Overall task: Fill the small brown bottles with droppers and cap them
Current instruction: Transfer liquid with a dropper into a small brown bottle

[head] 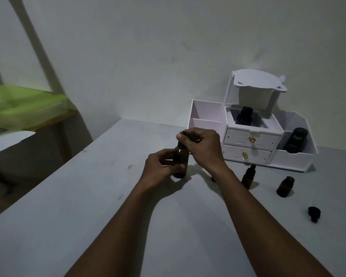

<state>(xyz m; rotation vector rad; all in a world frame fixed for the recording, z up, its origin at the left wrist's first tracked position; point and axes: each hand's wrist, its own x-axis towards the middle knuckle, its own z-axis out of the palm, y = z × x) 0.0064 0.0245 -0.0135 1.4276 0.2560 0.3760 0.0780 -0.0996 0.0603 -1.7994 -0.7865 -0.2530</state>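
Left hand [160, 166]: being wrapped round the lower body of a brown bottle [180, 162], its fingers clamped on the glass.
Brown bottle: being held upright near the middle of the table [88, 206], its base touching or just above the surface; which cannot be told.
Right hand [203, 143]: being held over the bottle's neck, its fingers [183, 134] pinched together on the dark dropper cap [180, 144] at the top.
Dropper cap: being covered mostly by the right hand; whether it is seated fully cannot be told.
Capped bottle [248, 176]: being left standing on the table just beside the right forearm, a dropper top on it.
Open bottle [285, 186]: being left standing further right, uncapped.
Loose dropper cap [314, 213]: being left lying on the table near the right edge, well apart from the hands.
White organiser [252, 140]: being kept at the back against the wall, with two drawers, one dark bottle [245, 114] in the top middle compartment and a larger black bottle [295, 139] in the right compartment.
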